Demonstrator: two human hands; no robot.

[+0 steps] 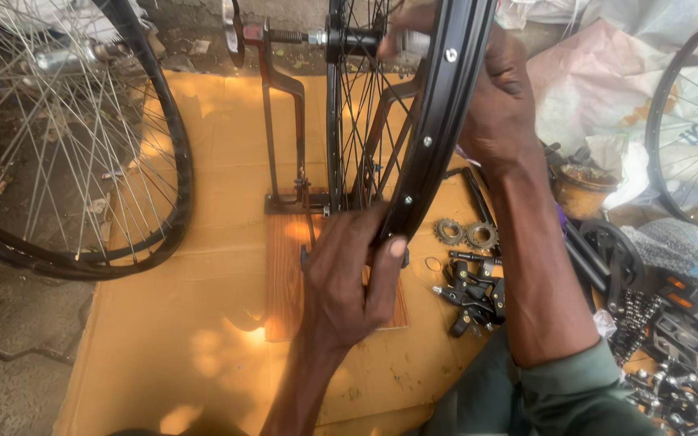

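My left hand (349, 270) is closed around the lower part of the black rim (438, 121), with the thumb pressed on its outer face and the fingers wrapped behind. My right hand (494, 105) grips the same rim higher up, at its far side, fingers curled over the edge near the hub (349, 36). The rim stands upright in a dark metal stand (280, 121), and its axle sits at the top of the stand. The stand is fixed on a wooden board (284, 274), which lies on cardboard (171, 339). Right of the board are two small sprockets (465, 234) and a pile of black brake parts (474, 295). Left of the stand another wheel (74, 137) with silver spokes leans over the cardboard.
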